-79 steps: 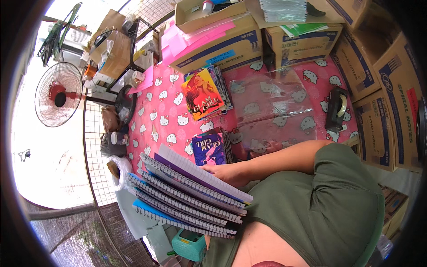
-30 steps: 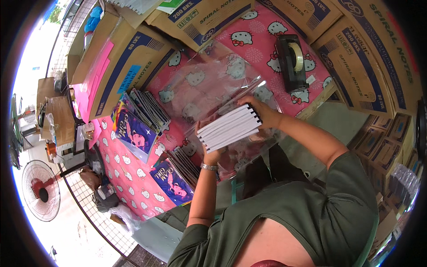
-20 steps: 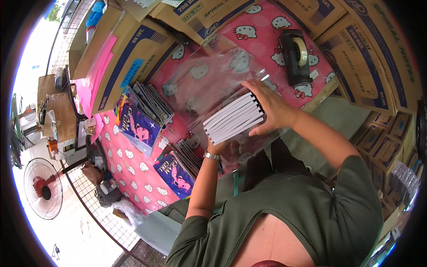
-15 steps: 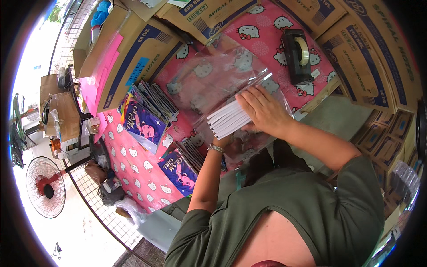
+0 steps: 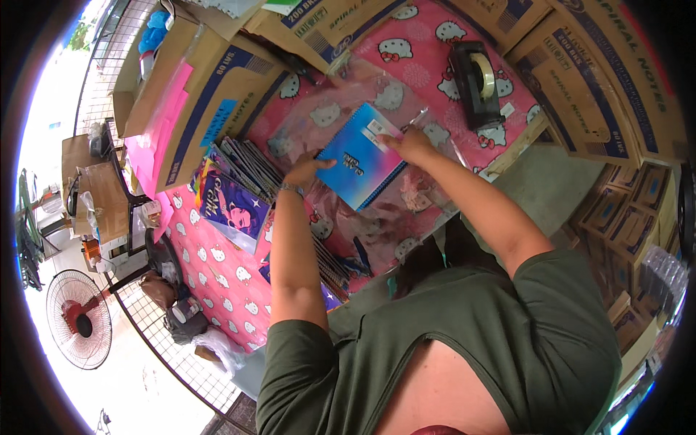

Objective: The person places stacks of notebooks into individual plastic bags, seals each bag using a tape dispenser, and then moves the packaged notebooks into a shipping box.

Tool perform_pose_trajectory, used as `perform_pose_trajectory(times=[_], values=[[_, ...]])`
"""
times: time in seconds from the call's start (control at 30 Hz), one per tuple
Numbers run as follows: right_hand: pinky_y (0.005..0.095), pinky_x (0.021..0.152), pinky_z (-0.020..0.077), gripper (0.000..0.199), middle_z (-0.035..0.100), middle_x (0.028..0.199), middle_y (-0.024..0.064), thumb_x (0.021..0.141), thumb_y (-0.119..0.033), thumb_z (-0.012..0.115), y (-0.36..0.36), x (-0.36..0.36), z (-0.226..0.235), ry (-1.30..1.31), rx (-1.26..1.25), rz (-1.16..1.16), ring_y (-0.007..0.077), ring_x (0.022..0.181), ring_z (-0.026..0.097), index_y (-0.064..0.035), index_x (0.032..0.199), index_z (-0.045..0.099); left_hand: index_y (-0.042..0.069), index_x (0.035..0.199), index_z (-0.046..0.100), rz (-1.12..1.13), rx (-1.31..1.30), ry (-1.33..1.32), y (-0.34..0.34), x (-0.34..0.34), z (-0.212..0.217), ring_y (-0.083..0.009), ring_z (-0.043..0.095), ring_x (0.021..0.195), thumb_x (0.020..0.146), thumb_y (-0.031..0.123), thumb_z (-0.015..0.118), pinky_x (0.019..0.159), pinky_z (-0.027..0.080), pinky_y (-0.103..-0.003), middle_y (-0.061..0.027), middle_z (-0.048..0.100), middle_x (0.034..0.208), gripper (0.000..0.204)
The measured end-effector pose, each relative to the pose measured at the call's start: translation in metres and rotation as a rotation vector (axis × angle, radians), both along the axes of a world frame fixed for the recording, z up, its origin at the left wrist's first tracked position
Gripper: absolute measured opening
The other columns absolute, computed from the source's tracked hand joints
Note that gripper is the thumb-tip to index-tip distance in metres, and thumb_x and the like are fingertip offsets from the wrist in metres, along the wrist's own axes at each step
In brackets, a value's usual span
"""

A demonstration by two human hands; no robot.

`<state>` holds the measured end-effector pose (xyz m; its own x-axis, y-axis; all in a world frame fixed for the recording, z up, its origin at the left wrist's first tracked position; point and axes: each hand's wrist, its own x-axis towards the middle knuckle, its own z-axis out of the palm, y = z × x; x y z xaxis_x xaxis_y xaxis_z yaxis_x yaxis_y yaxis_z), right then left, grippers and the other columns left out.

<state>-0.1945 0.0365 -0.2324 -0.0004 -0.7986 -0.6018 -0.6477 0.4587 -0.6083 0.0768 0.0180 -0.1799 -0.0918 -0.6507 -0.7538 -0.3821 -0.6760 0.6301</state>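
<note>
A stack of spiral notebooks [image 5: 360, 167] with a blue and pink cover on top lies flat on a clear plastic sheet [image 5: 341, 94] over the pink patterned tablecloth [image 5: 225, 283]. My left hand [image 5: 308, 168] grips the stack's left edge. At its far right corner, my right hand [image 5: 409, 143] holds it, fingers by a small white label. Both forearms reach in from the lower edge.
More spiral notebooks [image 5: 243, 163] are fanned out to the left, beside a purple-covered one [image 5: 233, 206]. A black tape dispenser [image 5: 478, 72] stands at the far right. Cardboard boxes [image 5: 210, 80] ring the table, one holding pink paper [image 5: 156, 138]. A floor fan [image 5: 76, 326] stands at lower left.
The stack was held on edge with its white pages showing; now it lies flat, blue cover up, on the plastic. Both hands have shifted to its sides.
</note>
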Motion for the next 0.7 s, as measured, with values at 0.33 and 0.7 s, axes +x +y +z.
perform_pose_trajectory(times=[0.33,0.7], values=[[0.0432,0.087,0.046,0.034,0.061,0.103,0.0096,0.076,-0.035,0.069,0.136,-0.014,-0.011,-0.104,-0.664,1.086,0.0296,0.103,0.058,-0.0085,0.096,0.064,-0.005,0.122,0.056,-0.061,-0.075,0.102,-0.01,0.006,-0.018,-0.0236,0.058,0.108,0.077,0.009,0.075,0.098,0.04,-0.034,-0.0124,0.061,0.12,0.051],[0.0407,0.082,0.0482,0.016,0.067,0.091,0.005,0.076,-0.027,0.069,0.146,0.023,-0.012,-0.104,-0.621,1.276,0.025,0.096,0.063,-0.0129,0.084,0.071,0.005,0.104,0.054,0.057,-0.492,-1.038,0.297,-0.085,-0.038,-0.0424,0.05,0.097,0.076,0.027,0.074,0.088,0.042,-0.049,-0.0192,0.051,0.102,0.041]])
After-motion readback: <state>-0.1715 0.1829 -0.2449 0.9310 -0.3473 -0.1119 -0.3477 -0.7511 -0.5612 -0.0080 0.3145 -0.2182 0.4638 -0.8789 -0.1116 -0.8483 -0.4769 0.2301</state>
